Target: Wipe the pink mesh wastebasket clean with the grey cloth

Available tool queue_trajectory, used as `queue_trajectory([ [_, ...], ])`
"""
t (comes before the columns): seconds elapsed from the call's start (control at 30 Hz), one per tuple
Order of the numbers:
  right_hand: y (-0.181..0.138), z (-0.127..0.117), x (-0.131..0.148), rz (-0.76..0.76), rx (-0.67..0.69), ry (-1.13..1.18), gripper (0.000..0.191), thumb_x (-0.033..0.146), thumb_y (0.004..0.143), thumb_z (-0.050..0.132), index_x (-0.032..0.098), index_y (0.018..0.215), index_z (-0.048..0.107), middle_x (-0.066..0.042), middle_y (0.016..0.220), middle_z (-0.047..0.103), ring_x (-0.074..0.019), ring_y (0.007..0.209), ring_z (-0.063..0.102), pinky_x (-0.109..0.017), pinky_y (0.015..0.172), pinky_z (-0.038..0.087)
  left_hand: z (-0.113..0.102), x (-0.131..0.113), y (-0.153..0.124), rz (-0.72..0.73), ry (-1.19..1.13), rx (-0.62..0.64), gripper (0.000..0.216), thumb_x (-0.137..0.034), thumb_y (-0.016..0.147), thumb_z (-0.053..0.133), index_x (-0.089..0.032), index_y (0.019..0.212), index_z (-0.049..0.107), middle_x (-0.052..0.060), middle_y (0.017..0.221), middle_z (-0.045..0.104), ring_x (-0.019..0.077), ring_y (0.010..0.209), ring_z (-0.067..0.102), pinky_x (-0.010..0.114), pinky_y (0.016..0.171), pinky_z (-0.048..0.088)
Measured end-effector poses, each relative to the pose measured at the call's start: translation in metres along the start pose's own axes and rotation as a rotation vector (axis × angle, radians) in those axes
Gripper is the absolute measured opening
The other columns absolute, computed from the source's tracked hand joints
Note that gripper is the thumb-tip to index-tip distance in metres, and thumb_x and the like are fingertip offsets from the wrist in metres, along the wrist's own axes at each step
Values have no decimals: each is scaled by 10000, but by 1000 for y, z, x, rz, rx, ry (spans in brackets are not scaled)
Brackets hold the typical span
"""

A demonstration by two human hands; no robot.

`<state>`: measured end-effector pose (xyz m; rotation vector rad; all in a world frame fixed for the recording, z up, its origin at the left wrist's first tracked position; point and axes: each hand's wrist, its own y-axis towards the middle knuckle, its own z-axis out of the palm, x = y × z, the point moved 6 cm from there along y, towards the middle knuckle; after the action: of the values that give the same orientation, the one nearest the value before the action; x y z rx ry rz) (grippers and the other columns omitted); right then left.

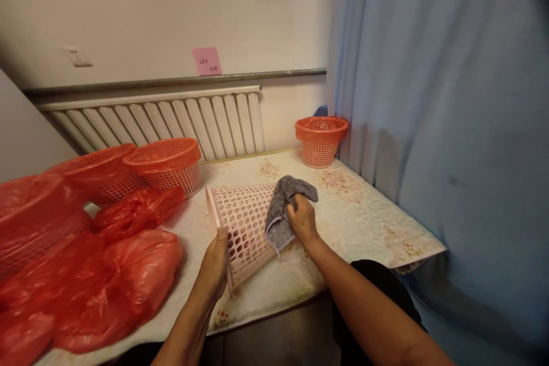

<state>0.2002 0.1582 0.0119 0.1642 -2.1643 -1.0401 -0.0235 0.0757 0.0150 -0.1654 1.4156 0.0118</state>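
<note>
A pale pink perforated plastic wastebasket lies on its side over the flowered tablecloth, its open rim toward the left. My left hand is closed on that rim, thumb outside and the other fingers mostly hidden within. At the basket's base end, my right hand grips a grey cleaning cloth with a light purple edge. The cloth is bunched and pressed against the basket's bottom, covering part of it.
On the left stand several wastebaskets lined with red bags, one a pink basket; loose red plastic bags lie in front. Another lined basket stands at the back right. A radiator runs behind the table; a blue curtain hangs right.
</note>
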Motion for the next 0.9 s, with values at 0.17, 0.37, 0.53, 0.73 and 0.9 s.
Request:
queue_trajectory([
  [0.17,1,0,-20,118,-63,-38,115,200,819,405,181,811,518,-64,755,563,-212,726,493,-322,671,391,-8,10,-3,97,81,-37,681,-670,768,499,-83,1097,607,155,946,734,278,885,690,394,802,538],
  [0.37,-9,6,-3,76,-37,-41,91,176,798,419,198,760,498,-61,761,558,-216,765,489,-333,715,401,-21,44,-7,108,307,-17,687,-718,747,458,-113,1016,640,132,870,744,285,808,686,320,582,540],
  [0.53,-53,9,70,-283,85,96,86,153,753,436,204,717,494,-59,748,545,-214,773,474,-343,726,403,-12,29,-7,157,332,-47,745,-765,749,368,-108,938,665,134,866,737,276,810,667,329,632,531],
  [0.73,-96,4,126,-662,142,176,64,227,732,471,208,685,512,-54,685,545,-210,709,458,-351,685,387,-6,7,-24,149,331,-109,747,-722,816,294,-88,973,656,111,843,733,225,774,656,314,701,520],
  [0.9,-44,5,73,-398,88,108,115,149,753,442,216,665,474,-35,678,530,-195,715,468,-320,694,383,-2,9,-30,7,254,-66,753,-738,788,345,-96,1051,638,94,701,727,224,566,660,274,393,459],
])
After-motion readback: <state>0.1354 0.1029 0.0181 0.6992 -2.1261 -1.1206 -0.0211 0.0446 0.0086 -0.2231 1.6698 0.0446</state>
